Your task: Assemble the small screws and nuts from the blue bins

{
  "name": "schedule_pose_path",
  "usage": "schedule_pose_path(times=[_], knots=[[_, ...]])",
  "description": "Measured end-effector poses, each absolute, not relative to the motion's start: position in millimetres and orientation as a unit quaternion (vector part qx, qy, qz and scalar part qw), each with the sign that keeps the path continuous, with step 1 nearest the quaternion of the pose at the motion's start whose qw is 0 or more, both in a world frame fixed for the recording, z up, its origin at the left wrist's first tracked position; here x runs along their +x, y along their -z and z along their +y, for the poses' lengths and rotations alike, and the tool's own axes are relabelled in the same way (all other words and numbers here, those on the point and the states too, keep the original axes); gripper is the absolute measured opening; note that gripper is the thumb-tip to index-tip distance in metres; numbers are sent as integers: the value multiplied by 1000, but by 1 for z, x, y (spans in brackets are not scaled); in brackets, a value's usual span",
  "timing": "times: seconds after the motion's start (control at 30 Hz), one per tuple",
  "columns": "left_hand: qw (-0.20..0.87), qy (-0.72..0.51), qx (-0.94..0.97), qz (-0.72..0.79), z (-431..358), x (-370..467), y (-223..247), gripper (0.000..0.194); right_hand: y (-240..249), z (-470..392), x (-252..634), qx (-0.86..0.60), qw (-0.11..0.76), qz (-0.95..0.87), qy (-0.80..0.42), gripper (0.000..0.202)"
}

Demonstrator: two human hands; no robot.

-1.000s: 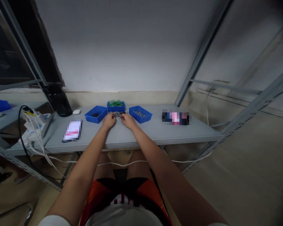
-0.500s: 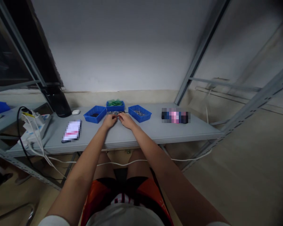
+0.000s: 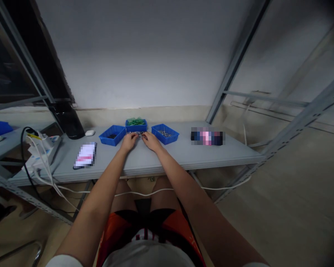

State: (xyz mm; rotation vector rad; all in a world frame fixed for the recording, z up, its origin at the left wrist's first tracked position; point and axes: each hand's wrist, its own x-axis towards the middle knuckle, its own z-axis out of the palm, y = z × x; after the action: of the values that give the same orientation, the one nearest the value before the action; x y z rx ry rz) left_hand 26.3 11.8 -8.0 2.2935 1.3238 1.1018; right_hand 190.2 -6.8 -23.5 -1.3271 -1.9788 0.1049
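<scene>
My left hand [image 3: 129,141] is closed at the fingertips over the table, just in front of a small pile of shiny metal parts [image 3: 136,132]. Beside it, my right hand [image 3: 151,141] is also closed, thumb against fingers. Anything in the fingers is too small to name. A narrow gap separates the two hands. Around them stand three blue bins: the left bin [image 3: 113,141] with dark bits inside, the back bin [image 3: 136,127] with green pieces [image 3: 136,121], and the right bin [image 3: 169,140] with small silvery metal pieces [image 3: 164,134].
On the grey table [image 3: 183,159] lie a phone [image 3: 85,155], a white case [image 3: 89,132] and a blurred-out object [image 3: 207,136]. A black cylinder [image 3: 68,120] stands at the back left near a white power strip [image 3: 41,152] with cables. A white cord [image 3: 153,193] hangs along the front edge.
My right hand has shifted slightly right, so the gap between the fingertips is wider. The left hand has hardly moved. The bins stand where they were.
</scene>
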Motion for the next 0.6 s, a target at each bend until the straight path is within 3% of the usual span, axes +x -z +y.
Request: schedule_pose_path(times=[0.13,0.4,0.6], knots=[[139,-382,790,458,12,26,6,26,24,-4,192,-526,365,-766,-57,21],[157,-329,828,426,12,26,11,24,21,-1,194,-521,461,-714,-82,22],[132,-417,777,453,12,26,7,26,20,-1,194,-504,488,-707,-84,23]])
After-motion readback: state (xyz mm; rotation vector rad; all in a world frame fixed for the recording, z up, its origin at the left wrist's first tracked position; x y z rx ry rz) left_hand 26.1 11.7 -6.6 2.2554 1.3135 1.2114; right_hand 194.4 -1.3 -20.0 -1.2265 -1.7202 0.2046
